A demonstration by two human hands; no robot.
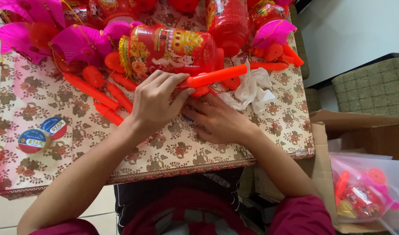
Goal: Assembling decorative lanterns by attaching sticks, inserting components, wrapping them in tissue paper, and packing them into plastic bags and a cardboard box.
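Observation:
My left hand [156,101] rests on the floral tablecloth [164,152], its fingers closed around the near end of an orange plastic handle stick [219,75]. The stick leads up to a red toy lantern [173,48] with gold trim, lying on its side just beyond my fingers. My right hand [217,121] lies below and to the right, fingertips touching the same end of the stick and a small orange part under it. What sits between the two hands is hidden.
More red lanterns [227,21] and pink paper fans [79,42] crowd the table's far side. Loose orange sticks [91,91] lie at left, two tape rolls [42,134] nearer me. Crumpled white plastic [251,87] lies right. A cardboard box [360,130] with bagged lanterns stands at right.

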